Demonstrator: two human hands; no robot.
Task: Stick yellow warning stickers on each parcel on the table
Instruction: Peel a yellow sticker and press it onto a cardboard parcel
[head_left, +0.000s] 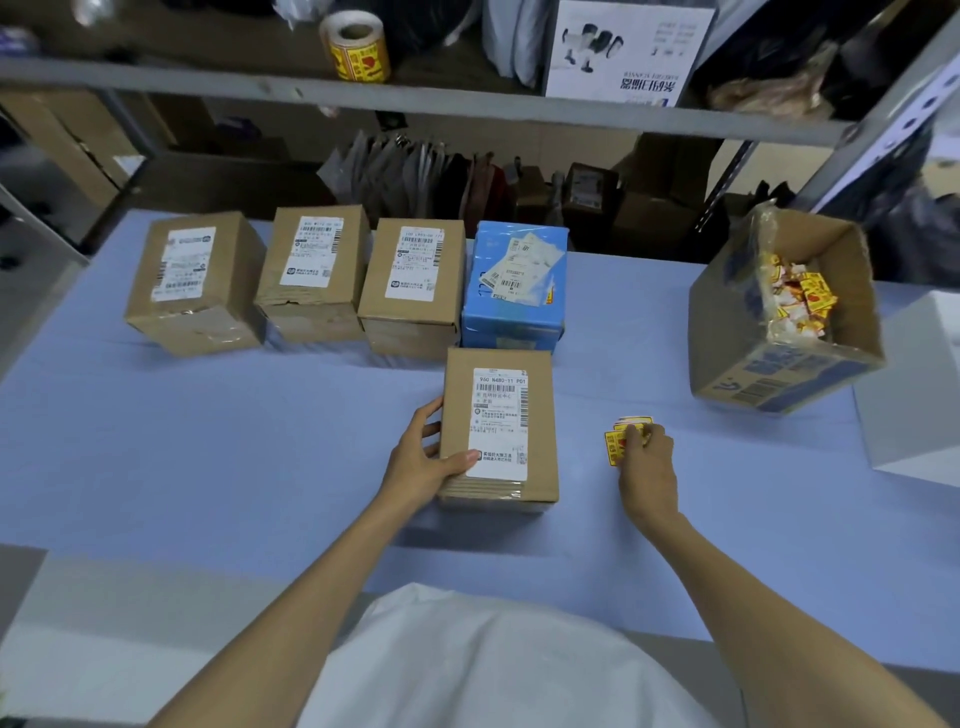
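At table centre, your left hand (426, 457) grips the near brown parcel (500, 426), steadying it label-up for sticking. Your right hand (645, 457) pinches yellow warning stickers (618, 441) just beside it; none applied yet.

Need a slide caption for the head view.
Left hand grips a brown parcel; right hand pinches yellow stickers over the blue table.

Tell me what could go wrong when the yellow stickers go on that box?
1. The right hand pinches several stickers together, so they might cling to each other or come off two at once.
2. The white label covers much of the box that the left hand grips, so a sticker could easily hide its barcode.
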